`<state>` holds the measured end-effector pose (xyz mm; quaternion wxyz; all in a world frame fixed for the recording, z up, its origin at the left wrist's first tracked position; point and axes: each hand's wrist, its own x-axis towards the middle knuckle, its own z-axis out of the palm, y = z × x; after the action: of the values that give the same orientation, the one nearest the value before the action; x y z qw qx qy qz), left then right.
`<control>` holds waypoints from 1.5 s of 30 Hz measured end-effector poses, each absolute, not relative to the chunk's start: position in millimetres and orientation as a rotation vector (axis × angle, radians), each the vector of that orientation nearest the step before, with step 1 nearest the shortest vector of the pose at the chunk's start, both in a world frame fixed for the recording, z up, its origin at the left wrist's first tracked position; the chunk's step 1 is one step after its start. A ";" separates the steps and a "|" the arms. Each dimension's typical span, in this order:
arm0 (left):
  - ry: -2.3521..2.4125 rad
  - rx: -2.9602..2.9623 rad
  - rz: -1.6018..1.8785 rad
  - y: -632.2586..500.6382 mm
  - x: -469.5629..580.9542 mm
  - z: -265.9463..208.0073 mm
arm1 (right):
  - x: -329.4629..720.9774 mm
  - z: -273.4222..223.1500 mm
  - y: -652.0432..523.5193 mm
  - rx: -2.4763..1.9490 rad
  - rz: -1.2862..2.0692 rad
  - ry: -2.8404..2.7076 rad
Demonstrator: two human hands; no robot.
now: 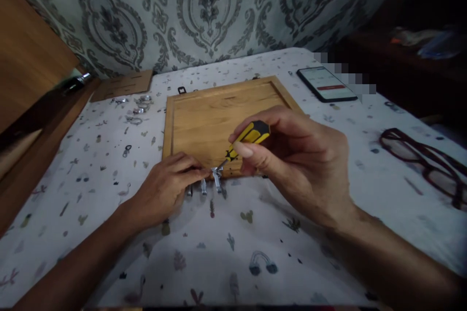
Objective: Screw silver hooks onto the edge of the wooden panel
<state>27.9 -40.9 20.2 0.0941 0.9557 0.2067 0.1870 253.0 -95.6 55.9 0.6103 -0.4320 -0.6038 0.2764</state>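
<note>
My right hand (310, 165) grips a yellow and black screwdriver (251, 137) between thumb and fingers. Its shaft slants down to the left, with the tip at a small shiny metal fitting (217, 182) on the near edge of a wooden panel (204, 129). The panel lies flat and has a raised border. At that same edge, the closed fingertips of my left hand (164, 184) press on the fitting's left side, while the palm rests by the panel's near left corner. A similar metal fitting (204, 186) juts from the edge beside it. Any screw under the tip is too small to make out.
Several loose metal pieces (140, 107) lie left of the panel, near a piece of brown cardboard (124, 85). A phone (326, 83) and dark-framed glasses (425, 160) are on the right of the patterned cloth (204, 257). A patterned wall (207, 9) rises behind.
</note>
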 end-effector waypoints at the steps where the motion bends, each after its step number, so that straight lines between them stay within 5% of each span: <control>1: 0.617 2.833 0.562 -41.1 28.0 19.7 | 253.1 56.2 -95.9 -0.996 0.638 -1.403; 17: 0.644 2.847 0.547 -41.4 27.2 17.7 | 253.7 54.5 -93.2 -0.939 0.886 -1.397; 45: 0.628 2.847 0.559 -41.2 26.6 18.3 | 251.9 50.3 -92.3 -0.938 0.808 -1.363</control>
<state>26.6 -41.2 18.3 0.0862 0.9555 0.2108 0.1877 251.9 -92.3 50.3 0.6052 -0.4055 -0.5892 0.3494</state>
